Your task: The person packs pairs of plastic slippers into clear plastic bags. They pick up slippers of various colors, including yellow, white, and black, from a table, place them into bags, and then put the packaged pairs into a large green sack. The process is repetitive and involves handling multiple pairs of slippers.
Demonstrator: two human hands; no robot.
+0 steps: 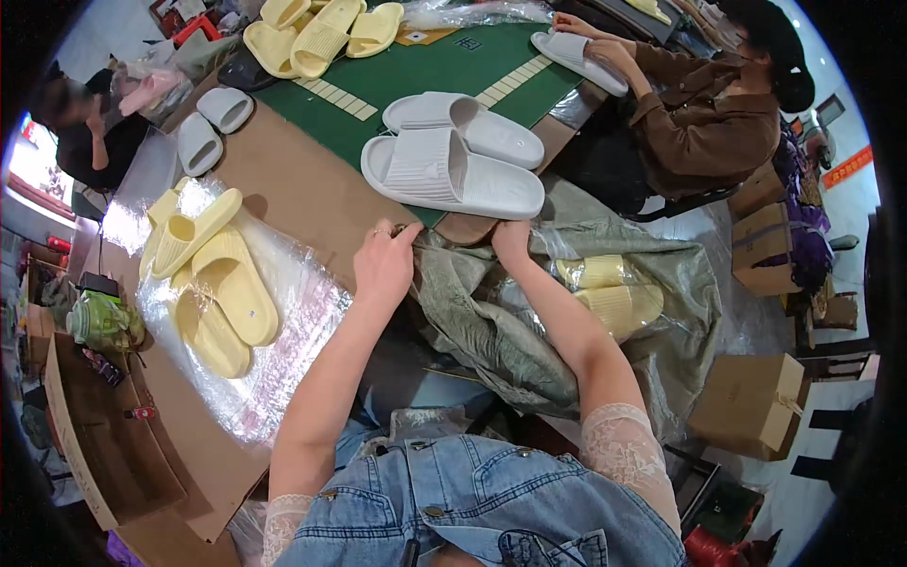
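Grey-green sack (491, 345) hangs at the table's edge. Left hand (385, 265): thumb and fingers clamped on its rim. Right hand (512, 244): beside it, finger state cannot be told. Pale grey slippers (430, 178) lie just beyond, on the table (302, 184).

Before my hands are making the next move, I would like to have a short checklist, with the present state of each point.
1. Left hand grip is clear: cannot tell; it is beside the grey-green sack.
2. Right hand fingertips visible: not ok; they do not show.
3. Large white slippers side by side, straps up: ok.
4. Yellow slippers on the clear plastic lie apart: not ok; they overlap.
5. Co-worker's hands away from the large white slippers: ok; they are at another pale slipper.
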